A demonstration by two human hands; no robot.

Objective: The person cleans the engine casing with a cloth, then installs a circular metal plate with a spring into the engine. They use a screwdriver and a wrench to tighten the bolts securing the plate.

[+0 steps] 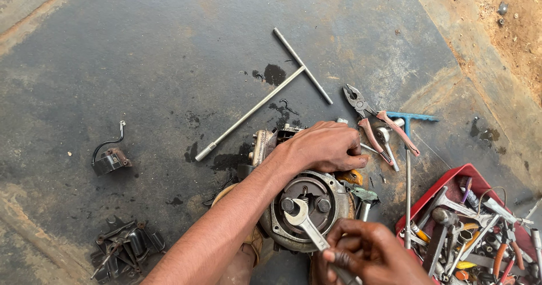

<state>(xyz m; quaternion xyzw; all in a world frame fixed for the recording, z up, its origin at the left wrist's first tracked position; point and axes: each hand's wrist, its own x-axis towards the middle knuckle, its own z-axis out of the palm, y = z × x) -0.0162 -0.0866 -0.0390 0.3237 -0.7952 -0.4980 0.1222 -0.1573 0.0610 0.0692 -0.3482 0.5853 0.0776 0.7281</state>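
Down on the oil-stained metal floor [141, 48], the person's right hand [367, 251] is curled tight round the handle of a silver open-ended spanner [307, 225], fingers wrapped fully over the shaft. The spanner's head sits just up and left of that grip, over the centre of a round engine part [307, 206], between two dark bolts on its face; whether the head actually bites on a nut I cannot tell from here.

The left hand [327, 146] lies just beyond the spanner's head, palm down and fingers bent, pressing on the far edge of the engine part. It clasps nothing that I can see; it simply rests on the casing.

Right of the gripping hand, close by, stands a red tray [446, 183] crammed with spanners, pliers and screwdrivers. Further out past the left hand lie red-handled pliers [375, 127] and a blue T-handle tool [407, 149], the two touching or crossing. A long silver T-bar wrench [265, 98] lies well beyond the left hand, alone on the floor. Far off to the left of both hands sit a small dark coil with a curved lead [110, 158] and a heap of black metal parts [124, 245].
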